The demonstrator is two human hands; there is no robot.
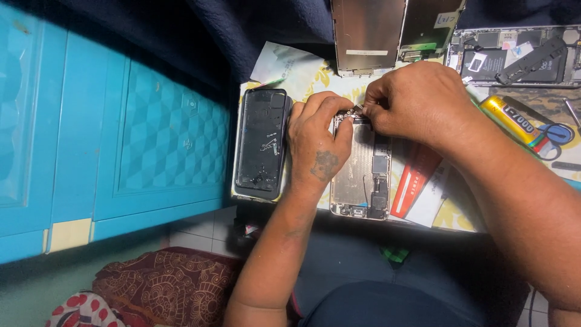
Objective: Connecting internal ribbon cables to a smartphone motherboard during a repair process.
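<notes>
An opened silver phone body (362, 178) lies on the small work surface with its inner parts showing. My left hand (319, 142) rests on its left top edge and holds it steady. My right hand (411, 100) pinches a tiny part at the phone's top end (357, 111), fingertips pressed together. What the fingertips hold is too small to tell. A black phone frame (262, 142) lies just left of my left hand.
Two metal screen backplates (367, 33) and another opened phone (514, 54) lie at the far side. A yellow glue tube (514, 118), blue-handled scissors (557, 134) and a red-and-white packet (414, 184) lie to the right. A turquoise cabinet (121, 133) stands on the left.
</notes>
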